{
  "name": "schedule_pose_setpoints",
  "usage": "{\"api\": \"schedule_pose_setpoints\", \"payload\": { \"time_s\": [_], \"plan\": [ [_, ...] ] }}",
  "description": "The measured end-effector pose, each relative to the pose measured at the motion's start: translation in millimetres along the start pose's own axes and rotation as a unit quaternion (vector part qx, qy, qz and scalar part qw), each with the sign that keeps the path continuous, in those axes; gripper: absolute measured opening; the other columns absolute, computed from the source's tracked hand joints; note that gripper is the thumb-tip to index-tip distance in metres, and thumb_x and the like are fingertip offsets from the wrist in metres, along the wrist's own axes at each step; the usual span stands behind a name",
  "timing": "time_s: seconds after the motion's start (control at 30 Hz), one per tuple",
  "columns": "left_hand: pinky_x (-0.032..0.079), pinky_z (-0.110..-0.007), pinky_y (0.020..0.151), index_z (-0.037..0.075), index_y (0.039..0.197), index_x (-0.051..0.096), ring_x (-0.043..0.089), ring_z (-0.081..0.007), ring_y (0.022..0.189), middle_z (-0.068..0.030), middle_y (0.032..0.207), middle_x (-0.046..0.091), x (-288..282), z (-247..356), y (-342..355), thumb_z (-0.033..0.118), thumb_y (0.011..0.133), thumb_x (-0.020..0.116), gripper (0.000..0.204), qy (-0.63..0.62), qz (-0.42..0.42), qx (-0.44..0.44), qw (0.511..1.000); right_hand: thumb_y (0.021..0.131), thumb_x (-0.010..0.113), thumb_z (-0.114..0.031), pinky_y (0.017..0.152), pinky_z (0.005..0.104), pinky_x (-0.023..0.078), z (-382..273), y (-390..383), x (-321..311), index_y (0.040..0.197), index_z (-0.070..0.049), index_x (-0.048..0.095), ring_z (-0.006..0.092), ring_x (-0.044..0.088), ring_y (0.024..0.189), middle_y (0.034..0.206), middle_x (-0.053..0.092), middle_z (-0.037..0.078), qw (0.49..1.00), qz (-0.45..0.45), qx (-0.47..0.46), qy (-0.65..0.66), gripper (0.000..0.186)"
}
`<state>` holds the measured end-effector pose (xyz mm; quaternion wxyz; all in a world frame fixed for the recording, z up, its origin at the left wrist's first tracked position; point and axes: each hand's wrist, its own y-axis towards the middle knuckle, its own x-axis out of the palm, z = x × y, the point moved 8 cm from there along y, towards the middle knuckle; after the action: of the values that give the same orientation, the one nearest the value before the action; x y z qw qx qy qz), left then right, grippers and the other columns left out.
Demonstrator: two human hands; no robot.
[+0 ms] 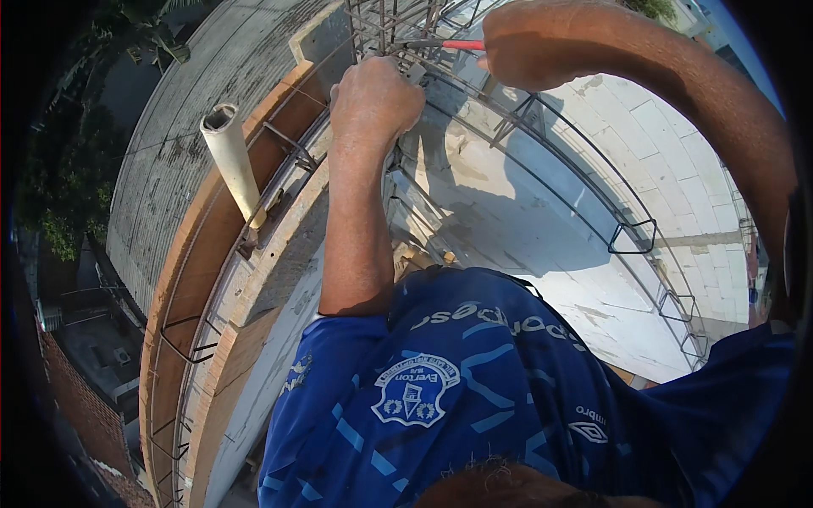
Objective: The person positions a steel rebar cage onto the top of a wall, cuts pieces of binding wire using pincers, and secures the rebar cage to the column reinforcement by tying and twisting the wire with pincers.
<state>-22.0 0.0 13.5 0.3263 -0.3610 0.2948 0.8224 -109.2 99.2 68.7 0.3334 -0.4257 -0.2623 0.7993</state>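
Observation:
My left hand (pixel 377 103) is closed at the crossing of the upright steel rebar cage (pixel 383 27) at the top centre; its fingers are turned away, so what they grip is hidden. Just right of it, my right hand (pixel 525 46) is wrapped round the red handle of a tool (pixel 457 44), whose dark metal end reaches into the bars. A horizontal rebar beam cage (pixel 631 240) with square stirrups curves down from there to the right.
Timber formwork boards (pixel 195 279) with bars inside run down the left, holding an upright cream pipe (pixel 229 161). Beyond lie a corrugated roof (pixel 148 212) and trees. Right, below the beam cage, is a pale block wall (pixel 682 161). My blue shirt fills the bottom.

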Motion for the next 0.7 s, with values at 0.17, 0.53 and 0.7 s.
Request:
{"api": "schedule_pose_setpoints", "payload": {
  "time_s": [0.17,0.53,0.7],
  "plan": [
    [0.05,-0.045,0.089,-0.003,0.096,0.071,0.065,-0.0401,0.098,-0.0247,0.096,0.069,4,-6,3,0.016,0.074,0.06,0.031,0.007,-0.02,-0.017,1.0,0.105,0.036,-0.022,0.062,0.0455,0.05,-36,-19,18,0.095,0.01,0.064,0.0312,0.065,0.069,0.071,0.058,0.021,0.977,0.142,0.045,0.154,0.044],
    [0.047,-0.05,0.089,-0.004,0.096,0.071,0.065,-0.038,0.096,-0.0234,0.101,0.067,4,-3,2,0.013,0.075,0.061,0.029,-0.001,0.018,0.027,0.999,0.102,0.043,-0.032,0.072,0.0496,0.05,-43,-7,46,0.089,0.011,0.062,0.0443,0.063,0.078,0.079,0.06,0.03,0.954,0.111,0.079,0.266,0.049],
    [0.047,-0.05,0.088,-0.004,0.093,0.071,0.066,-0.0378,0.094,-0.0239,0.099,0.067,4,-9,1,0.013,0.074,0.063,0.028,-0.007,0.008,0.003,1.0,0.101,0.044,-0.034,0.073,0.0506,0.049,-51,-11,40,0.089,0.013,0.06,0.045,0.061,0.076,0.078,0.06,0.03,0.937,0.085,0.057,0.334,0.051]
  ]
}}
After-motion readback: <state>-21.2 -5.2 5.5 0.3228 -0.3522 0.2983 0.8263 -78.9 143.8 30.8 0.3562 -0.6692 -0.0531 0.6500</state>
